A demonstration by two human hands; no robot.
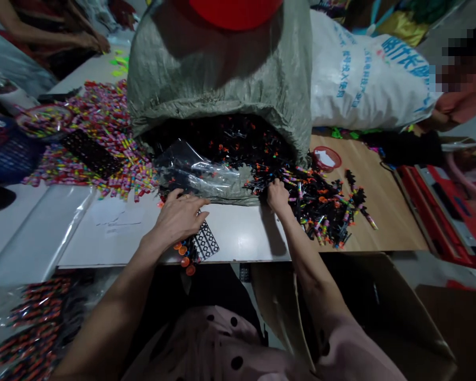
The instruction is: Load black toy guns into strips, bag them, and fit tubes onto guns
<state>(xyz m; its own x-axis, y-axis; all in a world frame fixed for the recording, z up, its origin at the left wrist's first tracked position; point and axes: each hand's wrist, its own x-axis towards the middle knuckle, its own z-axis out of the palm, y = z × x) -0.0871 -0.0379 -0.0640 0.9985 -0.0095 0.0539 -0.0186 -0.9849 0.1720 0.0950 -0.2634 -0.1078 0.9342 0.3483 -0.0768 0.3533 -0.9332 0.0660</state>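
My left hand [178, 217] is spread low over the white tabletop, fingers apart. Partly under it lies a black lattice plate [207, 241], and beside that a row of small black pieces with orange round ends [185, 261] reaches the table's front edge. My right hand [278, 197] is at the near side of a heap of small black plastic parts [321, 203] with orange tips and colourful tubes. Its fingers are closed together; what they hold is hidden. Between my hands a clear plastic bag [198, 172] lies on the lip of a grey woven sack [222, 69], whose mouth spills black parts.
Pink and yellow tubes [103, 114] are heaped at left, with a black tray [90, 153] on top. Clear plastic sheets [43, 227] lie nearer. A red basket [327, 159], a white sack [365, 74] and red binders [440, 211] are right. Another person's hands [91, 42] work far left.
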